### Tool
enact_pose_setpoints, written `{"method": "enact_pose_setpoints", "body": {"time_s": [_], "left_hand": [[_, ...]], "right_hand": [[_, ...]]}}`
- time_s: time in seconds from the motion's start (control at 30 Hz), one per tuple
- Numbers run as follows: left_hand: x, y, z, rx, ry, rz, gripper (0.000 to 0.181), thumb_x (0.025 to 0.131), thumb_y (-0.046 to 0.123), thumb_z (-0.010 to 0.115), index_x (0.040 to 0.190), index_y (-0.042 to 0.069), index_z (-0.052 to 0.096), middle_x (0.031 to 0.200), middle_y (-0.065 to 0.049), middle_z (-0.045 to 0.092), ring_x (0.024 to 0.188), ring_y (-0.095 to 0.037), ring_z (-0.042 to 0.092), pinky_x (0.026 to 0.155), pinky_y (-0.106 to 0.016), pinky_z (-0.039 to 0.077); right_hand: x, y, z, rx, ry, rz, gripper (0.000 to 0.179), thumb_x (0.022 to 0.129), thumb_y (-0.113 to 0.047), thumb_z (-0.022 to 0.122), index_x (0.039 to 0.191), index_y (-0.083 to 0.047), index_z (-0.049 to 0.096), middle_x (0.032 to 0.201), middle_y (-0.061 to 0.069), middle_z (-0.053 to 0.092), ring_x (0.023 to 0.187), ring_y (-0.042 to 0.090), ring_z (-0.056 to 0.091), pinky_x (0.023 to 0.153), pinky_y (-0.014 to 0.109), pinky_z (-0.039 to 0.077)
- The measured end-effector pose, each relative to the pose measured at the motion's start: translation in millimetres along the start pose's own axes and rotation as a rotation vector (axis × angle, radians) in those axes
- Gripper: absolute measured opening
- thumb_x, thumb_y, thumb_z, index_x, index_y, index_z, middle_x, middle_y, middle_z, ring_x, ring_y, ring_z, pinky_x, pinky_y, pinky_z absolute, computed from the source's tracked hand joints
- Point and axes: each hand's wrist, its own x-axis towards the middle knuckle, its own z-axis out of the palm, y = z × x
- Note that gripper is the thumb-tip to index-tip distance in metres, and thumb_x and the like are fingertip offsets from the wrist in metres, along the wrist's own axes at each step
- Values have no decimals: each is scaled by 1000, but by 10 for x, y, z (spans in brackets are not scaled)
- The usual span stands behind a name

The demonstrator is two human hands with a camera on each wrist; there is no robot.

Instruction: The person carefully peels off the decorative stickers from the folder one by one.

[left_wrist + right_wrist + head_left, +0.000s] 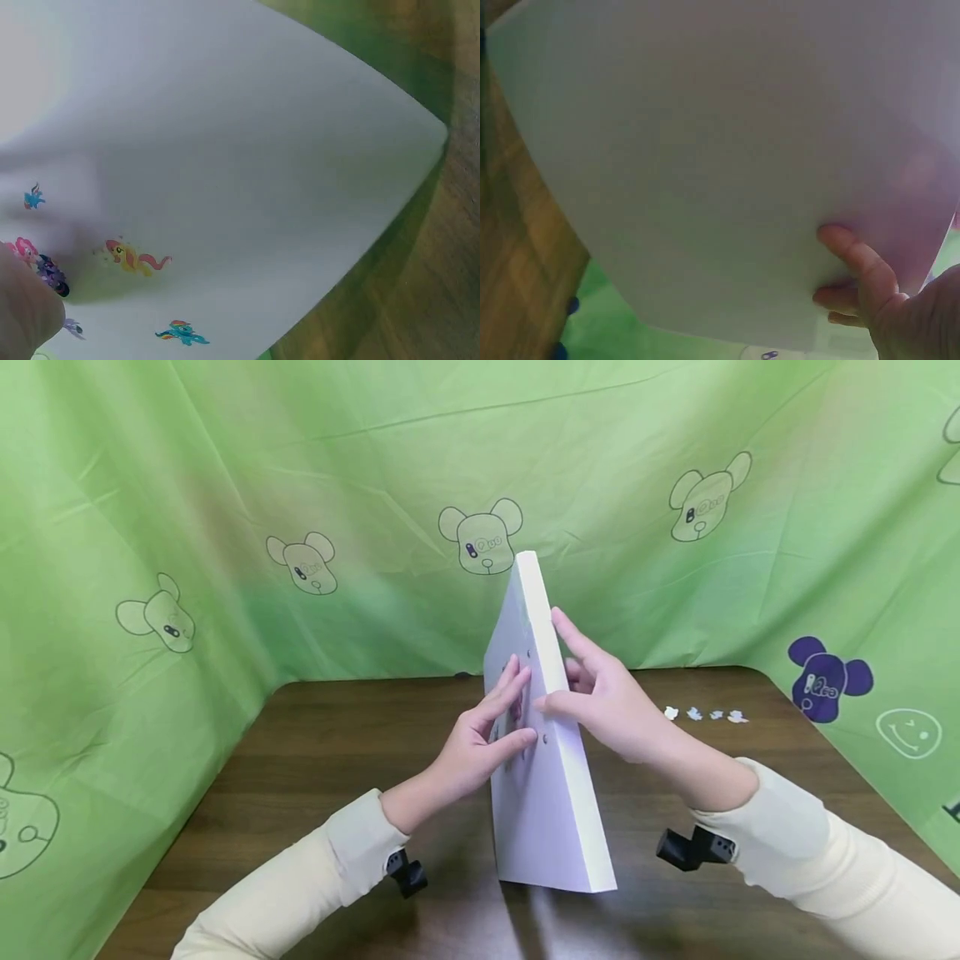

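Observation:
A thick white board (536,818) stands on edge in the middle of the table, its narrow side towards me. My right hand (615,702) grips that narrow side, with the thumb over the edge and the fingers on the right face. In the right wrist view this face is plain white. Against the left face lie the fairly straight fingers of my left hand (487,735). Small pony stickers show there in the left wrist view, among them a yellow pony (131,259) and a blue pony (181,332). Part of my left hand covers some of them.
Several small crumpled white-and-blue scraps (694,714) lie in a row at the back right of the brown wooden table (337,735). A green curtain (375,460) with bear-head prints encloses the table at the back and sides.

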Motion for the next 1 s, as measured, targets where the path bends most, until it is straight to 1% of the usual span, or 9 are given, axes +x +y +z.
{"method": "enact_pose_setpoints", "body": {"time_s": [0.13,0.23,0.33,0.5,0.6,0.7,0.77,0.9,1.0], "left_hand": [[-3,-33,-28,81,-17,-30,61,92,4,65,147,6,41,159,4,19,147,-16,11,116,-37,13],[-9,-72,-49,120,-37,-55,58,91,2,65,146,6,44,158,2,22,146,-19,12,117,-37,10],[-26,-125,-78,140,-70,-87,57,92,3,65,145,7,45,158,1,24,146,-17,13,117,-37,10],[-94,-204,-140,165,-129,-125,59,91,4,66,146,7,44,159,0,24,146,-13,13,117,-36,9],[-161,-249,-195,189,-138,-167,60,91,8,68,147,11,45,159,1,24,146,-12,13,117,-35,10],[-249,-327,-276,221,-118,-225,60,91,13,70,146,15,46,158,2,26,145,-12,15,116,-35,12],[-316,-402,-345,245,-89,-256,59,91,14,71,145,15,48,157,1,28,145,-13,16,116,-35,14],[-447,-540,-491,323,-1,-290,58,89,14,72,143,10,50,155,-7,32,144,-18,23,115,-38,19],[-534,-611,-597,384,76,-338,57,89,16,73,140,7,52,153,-11,35,143,-23,27,114,-39,22]], "right_hand": [[-9,91,-1,86,41,44,91,85,3,56,157,-26,9,131,31,52,104,38,63,73,45,57],[-26,178,-7,152,72,90,88,85,3,52,157,-23,9,133,32,49,99,32,66,74,44,56],[-42,279,-13,221,92,131,86,86,3,50,158,-21,9,139,33,44,95,26,68,74,44,56],[-76,464,-3,375,83,151,86,86,5,44,157,-16,0,150,30,30,102,23,65,79,44,55],[-111,573,0,451,89,155,85,87,6,41,157,-14,-2,152,29,25,106,19,63,82,41,54],[-147,672,-6,498,110,165,83,87,7,39,157,-13,-1,152,29,26,105,15,63,83,38,54],[-171,731,-10,520,118,171,82,88,8,38,157,-14,0,149,26,33,105,14,64,83,37,54],[-214,850,-20,559,140,176,80,88,9,36,157,-13,2,131,8,56,101,14,65,81,35,55],[-241,948,-31,587,153,170,79,88,10,34,157,-12,3,118,-3,62,98,14,66,79,32,56]]}}
